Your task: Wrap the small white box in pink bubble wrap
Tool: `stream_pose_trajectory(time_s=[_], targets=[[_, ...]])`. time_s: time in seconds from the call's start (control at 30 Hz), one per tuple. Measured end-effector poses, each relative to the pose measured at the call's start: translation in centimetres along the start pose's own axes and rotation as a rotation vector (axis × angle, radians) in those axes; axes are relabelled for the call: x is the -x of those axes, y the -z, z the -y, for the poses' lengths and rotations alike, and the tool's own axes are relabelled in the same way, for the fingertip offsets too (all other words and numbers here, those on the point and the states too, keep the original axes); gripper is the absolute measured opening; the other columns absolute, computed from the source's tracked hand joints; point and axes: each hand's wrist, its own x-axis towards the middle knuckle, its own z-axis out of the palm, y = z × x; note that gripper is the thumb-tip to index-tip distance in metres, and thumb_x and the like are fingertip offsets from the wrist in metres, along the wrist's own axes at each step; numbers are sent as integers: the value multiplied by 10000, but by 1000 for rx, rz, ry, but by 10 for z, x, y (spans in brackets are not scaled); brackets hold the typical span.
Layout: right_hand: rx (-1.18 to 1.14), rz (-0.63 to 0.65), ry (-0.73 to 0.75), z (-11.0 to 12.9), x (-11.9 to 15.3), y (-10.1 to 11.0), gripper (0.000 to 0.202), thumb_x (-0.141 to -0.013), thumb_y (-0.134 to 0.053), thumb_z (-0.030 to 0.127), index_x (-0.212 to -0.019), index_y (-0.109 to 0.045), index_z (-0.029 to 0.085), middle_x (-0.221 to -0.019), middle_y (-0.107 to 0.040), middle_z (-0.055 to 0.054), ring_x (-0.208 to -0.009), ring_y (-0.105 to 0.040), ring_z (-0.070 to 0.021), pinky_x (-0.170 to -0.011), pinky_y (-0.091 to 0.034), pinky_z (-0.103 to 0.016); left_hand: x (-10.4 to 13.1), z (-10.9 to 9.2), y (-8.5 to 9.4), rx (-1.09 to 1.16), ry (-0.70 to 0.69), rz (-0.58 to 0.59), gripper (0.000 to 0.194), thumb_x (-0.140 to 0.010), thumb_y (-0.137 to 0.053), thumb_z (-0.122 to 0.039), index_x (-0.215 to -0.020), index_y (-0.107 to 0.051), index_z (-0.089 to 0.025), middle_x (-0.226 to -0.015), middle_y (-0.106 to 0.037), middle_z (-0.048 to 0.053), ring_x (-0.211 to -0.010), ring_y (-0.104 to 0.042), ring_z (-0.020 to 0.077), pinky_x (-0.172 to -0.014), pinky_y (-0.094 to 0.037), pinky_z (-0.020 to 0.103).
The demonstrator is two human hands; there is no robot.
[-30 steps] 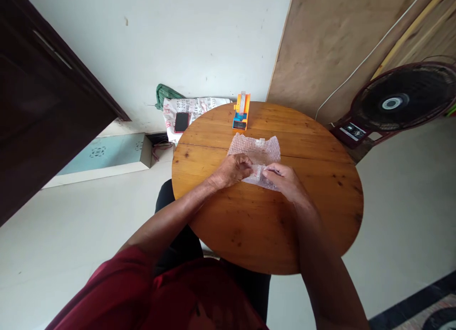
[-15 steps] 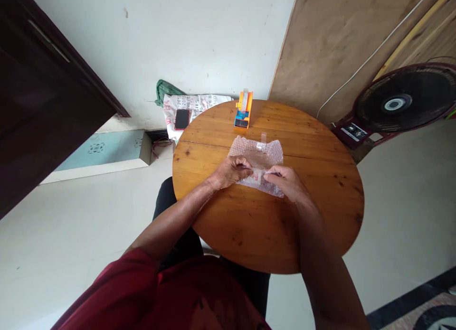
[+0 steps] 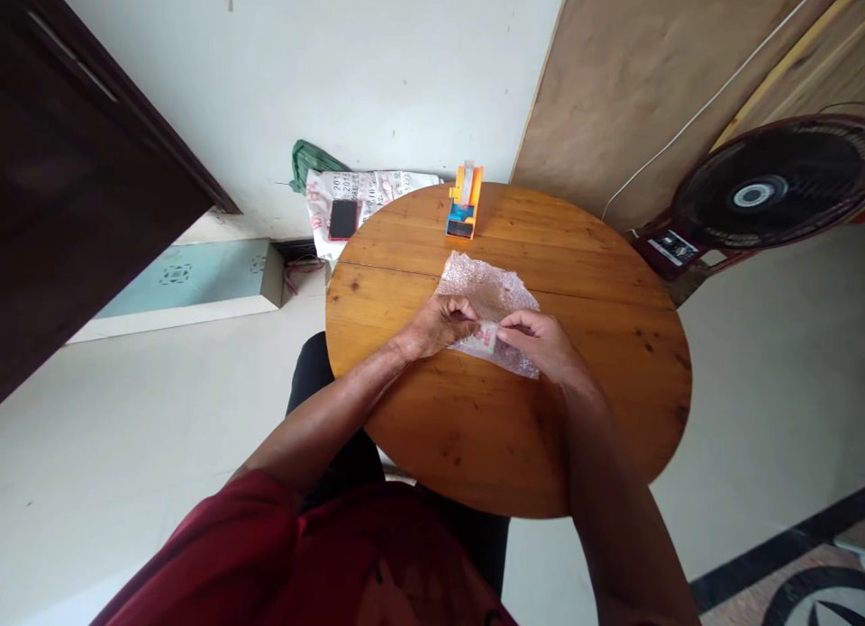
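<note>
A sheet of bubble wrap (image 3: 490, 282) lies on the round wooden table (image 3: 446, 419). On its near part sits a small pale item with red print (image 3: 484, 338), between my two hands. My left hand (image 3: 446, 324) is closed, thumb and fingers pinched at the item's left side; what exactly they grip is too small to tell. From the right, my right hand (image 3: 537, 340) pinches at the item's right edge, its fingertips close to those of the left.
An orange and blue tape dispenser (image 3: 464, 203) stands at the table's far edge. Beyond the far left edge, a phone (image 3: 343, 220) rests on a printed white bag (image 3: 378, 186). A large fan (image 3: 753, 194) is at the right.
The bubble wrap's far edge has shifted and the clear strip that stuck out beyond it no longer shows. My right fingertips have moved slightly left. The view has tilted a little.
</note>
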Motion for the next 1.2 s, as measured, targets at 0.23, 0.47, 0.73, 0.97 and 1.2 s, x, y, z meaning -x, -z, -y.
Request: stream_pose_trajectory(time_s=[0.23, 0.47, 0.73, 0.97, 1.2], targets=[[23, -40, 9, 0, 0, 0, 235, -750, -673, 445, -704, -650, 215, -652, -624, 8, -603, -529, -150, -569, -398, -287, 0, 0, 3, 20, -4, 16, 171, -744, -700, -288, -715, -664, -122, -676, -653, 16, -569, -477, 65, -535, -343, 192], [139, -13, 48, -2, -2, 0, 205, -781, -615, 414, -720, -636, 219, -664, -639, -2, -623, -565, -167, -582, -424, -298, -1, 2, 2, 33, 31, 0, 183, -711, -729, -292, -695, -636, -135, -634, -594, -20, -545, -447, 54, -512, -334, 181], [269, -165, 285, -4, -2, -8, 101, -787, -572, 252, -860, -641, 242, -890, -697, -40, -844, -660, -222, -769, -499, -365, -3, 1, 2, 63, 29, 42, 177, -728, -745, -246, -788, -619, -136, -681, -614, -27, -593, -504, 61, -565, -386, 180], [617, -277, 674, 14, 11, -21, 241, -829, -522, 107, -807, -702, 266, -969, -737, -40, -956, -604, -246, -905, -401, -429, -4, 3, 0, 89, 5, 66, 197, -747, -722, -251, -872, -610, -146, -765, -641, -12, -689, -565, 88, -653, -430, 208], [628, -183, 671, 11, 6, -25, 173, -880, -572, 182, -826, -714, 265, -988, -762, -21, -943, -636, -228, -916, -390, -415, -5, -3, 16, -139, 59, 8, 263, -698, -753, -257, -922, -667, -153, -767, -621, -16, -685, -546, 98, -623, -419, 208]])
